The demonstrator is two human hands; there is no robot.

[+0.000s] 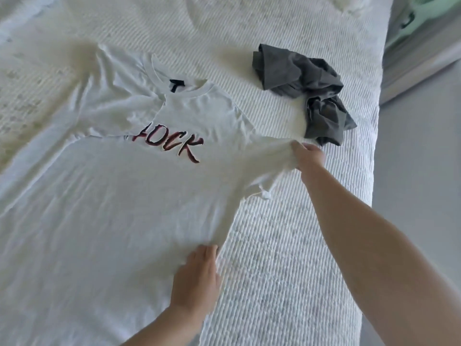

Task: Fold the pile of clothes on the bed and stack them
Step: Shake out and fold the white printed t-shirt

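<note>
Nearest: L hand (197, 275) flat, fingers straight, pressing side edge of white T-shirt (112, 196), which lies spread face-up on bed (287, 258), mostly to L of both hands. Beyond: R hand (308, 157) grips bunched sleeve, pulled taut. Risk: tension w/ only a flat-palm anchor could drag shirt and add creases; torso fold near print prob. sets in. Just past R hand: crumpled grey garment (306, 93), unfolded. Containers: none seen.

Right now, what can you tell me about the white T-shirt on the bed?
The white T-shirt lies front up on the bed, wrinkled, looking like thin soft fabric. Red and black letters cross its chest, partly hidden by a fold. A dark label sits inside the collar. The right hand pinches one sleeve; the left hand presses its side edge.
</note>
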